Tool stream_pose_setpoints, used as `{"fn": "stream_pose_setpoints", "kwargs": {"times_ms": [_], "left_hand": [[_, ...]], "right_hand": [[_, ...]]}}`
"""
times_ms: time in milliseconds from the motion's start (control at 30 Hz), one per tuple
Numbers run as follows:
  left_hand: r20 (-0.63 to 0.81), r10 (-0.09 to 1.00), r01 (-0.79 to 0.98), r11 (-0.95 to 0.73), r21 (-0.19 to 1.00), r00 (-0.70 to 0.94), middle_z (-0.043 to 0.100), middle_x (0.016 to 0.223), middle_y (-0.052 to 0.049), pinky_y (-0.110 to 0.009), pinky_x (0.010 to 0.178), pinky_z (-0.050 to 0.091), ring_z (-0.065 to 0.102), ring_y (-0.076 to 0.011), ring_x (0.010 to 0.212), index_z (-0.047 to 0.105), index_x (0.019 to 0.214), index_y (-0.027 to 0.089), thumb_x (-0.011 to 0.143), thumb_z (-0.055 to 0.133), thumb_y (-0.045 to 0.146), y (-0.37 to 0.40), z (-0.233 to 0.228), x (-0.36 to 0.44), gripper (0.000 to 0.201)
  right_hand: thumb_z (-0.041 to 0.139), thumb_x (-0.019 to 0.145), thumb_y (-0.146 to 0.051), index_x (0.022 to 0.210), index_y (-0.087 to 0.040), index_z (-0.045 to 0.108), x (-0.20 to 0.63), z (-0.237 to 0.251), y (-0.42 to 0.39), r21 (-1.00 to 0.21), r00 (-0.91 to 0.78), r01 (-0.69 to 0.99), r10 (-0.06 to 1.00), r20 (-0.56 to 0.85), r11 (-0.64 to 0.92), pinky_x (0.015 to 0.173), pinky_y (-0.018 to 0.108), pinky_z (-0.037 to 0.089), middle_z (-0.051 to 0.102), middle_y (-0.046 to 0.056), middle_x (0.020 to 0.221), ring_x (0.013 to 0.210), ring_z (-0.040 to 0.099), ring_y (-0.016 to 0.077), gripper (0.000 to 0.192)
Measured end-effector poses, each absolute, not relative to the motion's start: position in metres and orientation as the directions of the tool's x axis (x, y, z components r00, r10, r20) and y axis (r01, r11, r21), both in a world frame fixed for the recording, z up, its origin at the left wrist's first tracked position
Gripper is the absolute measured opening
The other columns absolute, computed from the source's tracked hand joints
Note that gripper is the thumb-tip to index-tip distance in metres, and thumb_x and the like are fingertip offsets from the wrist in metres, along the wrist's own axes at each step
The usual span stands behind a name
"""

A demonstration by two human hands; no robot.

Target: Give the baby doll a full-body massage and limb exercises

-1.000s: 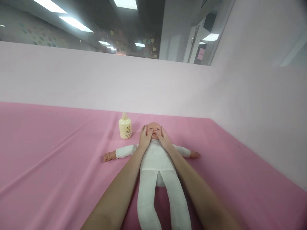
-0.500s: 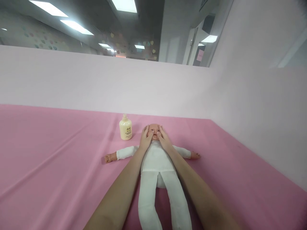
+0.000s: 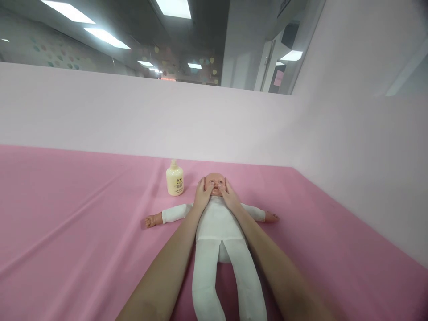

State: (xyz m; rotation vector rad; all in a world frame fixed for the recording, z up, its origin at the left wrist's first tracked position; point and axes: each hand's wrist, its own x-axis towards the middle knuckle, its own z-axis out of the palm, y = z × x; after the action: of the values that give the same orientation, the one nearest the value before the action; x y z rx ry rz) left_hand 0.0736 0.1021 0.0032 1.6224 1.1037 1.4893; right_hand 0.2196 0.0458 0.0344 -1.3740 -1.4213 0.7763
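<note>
A baby doll (image 3: 219, 223) in a white cloth body lies on its back, arms spread, legs toward me. My left hand (image 3: 202, 196) cups the left side of its head, with the thumb on the cheek beside the nose. On the opposite side, my right hand (image 3: 230, 195) cups the head in the same way, its thumb by the mouth and nose. Both hands' fingers wrap around the sides of the head, partly out of sight. The doll's forehead and eyes show between them. Left of the head stands a pale yellow bottle (image 3: 174, 180), upright and touched by neither hand.
A pink sheet (image 3: 83, 214) with some creases covers the surface under the doll. A low white wall (image 3: 143, 116) runs along the back, with a window (image 3: 194, 40) above it. Another white wall (image 3: 368, 133) closes off the right side.
The fingers of both hands have slid from the doll's temples down and outward to the sides of its head. The thumbs stay on the cheeks. Doll and bottle have stayed in place.
</note>
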Motion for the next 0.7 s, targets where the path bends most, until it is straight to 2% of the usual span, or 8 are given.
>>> {"fn": "stream_pose_setpoints", "kwargs": {"times_ms": [133, 233, 300, 400, 500, 600, 700], "left_hand": [[0.415, 0.910, 0.141, -0.411, 0.901, -0.005, 0.041, 0.151, -0.015, -0.041, 0.120, 0.025, 0.035, -0.0263, 0.142, 0.042, 0.143, 0.016, 0.087, 0.058, 0.053, 0.101, 0.005, 0.074, 0.069], [0.425, 0.905, 0.131, -0.422, 0.897, 0.005, 0.039, 0.152, -0.014, -0.042, 0.120, 0.024, 0.034, -0.0256, 0.143, 0.041, 0.145, 0.017, 0.090, 0.055, 0.050, 0.099, 0.006, 0.074, 0.066], [0.475, 0.880, 0.126, -0.474, 0.871, 0.031, 0.038, 0.153, -0.011, -0.043, 0.121, 0.022, 0.032, -0.0242, 0.144, 0.043, 0.145, 0.021, 0.093, 0.052, 0.048, 0.097, 0.008, 0.074, 0.059], [0.576, 0.813, 0.120, -0.583, 0.804, 0.093, 0.038, 0.154, -0.006, -0.042, 0.122, 0.020, 0.030, -0.0223, 0.145, 0.053, 0.138, 0.025, 0.096, 0.047, 0.044, 0.092, 0.013, 0.074, 0.046], [0.620, 0.775, 0.115, -0.631, 0.767, 0.118, 0.038, 0.154, -0.005, -0.041, 0.122, 0.021, 0.032, -0.0222, 0.144, 0.061, 0.131, 0.025, 0.097, 0.046, 0.041, 0.088, 0.018, 0.073, 0.041], [0.622, 0.775, 0.108, -0.632, 0.768, 0.111, 0.039, 0.154, -0.005, -0.040, 0.122, 0.023, 0.033, -0.0215, 0.144, 0.060, 0.132, 0.026, 0.097, 0.046, 0.040, 0.087, 0.020, 0.073, 0.040], [0.589, 0.804, 0.108, -0.595, 0.796, 0.088, 0.038, 0.154, -0.005, -0.039, 0.122, 0.023, 0.032, -0.0211, 0.144, 0.054, 0.137, 0.026, 0.096, 0.048, 0.041, 0.090, 0.016, 0.073, 0.045]], "right_hand": [[0.046, 0.084, -0.072, 0.156, -0.020, 0.013, 0.220, 0.034, 0.045, -0.927, 0.110, 0.340, 0.972, 0.207, 0.159, 0.124, 0.040, 0.015, 0.020, 0.004, 0.161, 0.149, 0.021, 0.0221, 0.095], [0.044, 0.088, -0.068, 0.156, -0.023, 0.016, 0.220, 0.033, 0.047, -0.904, 0.066, 0.333, 0.950, 0.305, 0.267, 0.124, 0.038, 0.013, 0.019, 0.002, 0.162, 0.150, 0.018, 0.0191, 0.087], [0.042, 0.090, -0.067, 0.154, -0.026, 0.024, 0.220, 0.032, 0.048, -0.868, 0.025, 0.338, 0.918, 0.395, 0.365, 0.124, 0.037, 0.011, 0.019, 0.000, 0.162, 0.151, 0.014, 0.0171, 0.078], [0.040, 0.091, -0.066, 0.148, -0.027, 0.040, 0.221, 0.033, 0.049, -0.812, -0.023, 0.368, 0.878, 0.479, 0.453, 0.124, 0.037, 0.009, 0.018, -0.001, 0.162, 0.151, 0.011, 0.0167, 0.069], [0.037, 0.092, -0.067, 0.144, -0.028, 0.045, 0.222, 0.034, 0.050, -0.778, -0.053, 0.393, 0.857, 0.513, 0.490, 0.124, 0.037, 0.007, 0.019, -0.001, 0.162, 0.151, 0.010, 0.0169, 0.065], [0.038, 0.090, -0.069, 0.147, -0.028, 0.041, 0.222, 0.033, 0.051, -0.796, -0.032, 0.402, 0.876, 0.481, 0.451, 0.124, 0.038, 0.007, 0.018, 0.000, 0.162, 0.151, 0.010, 0.0171, 0.069], [0.044, 0.087, -0.070, 0.153, -0.024, 0.027, 0.222, 0.028, 0.055, -0.852, 0.046, 0.397, 0.920, 0.389, 0.341, 0.124, 0.039, 0.008, 0.018, 0.002, 0.162, 0.151, 0.010, 0.0179, 0.082]]}}
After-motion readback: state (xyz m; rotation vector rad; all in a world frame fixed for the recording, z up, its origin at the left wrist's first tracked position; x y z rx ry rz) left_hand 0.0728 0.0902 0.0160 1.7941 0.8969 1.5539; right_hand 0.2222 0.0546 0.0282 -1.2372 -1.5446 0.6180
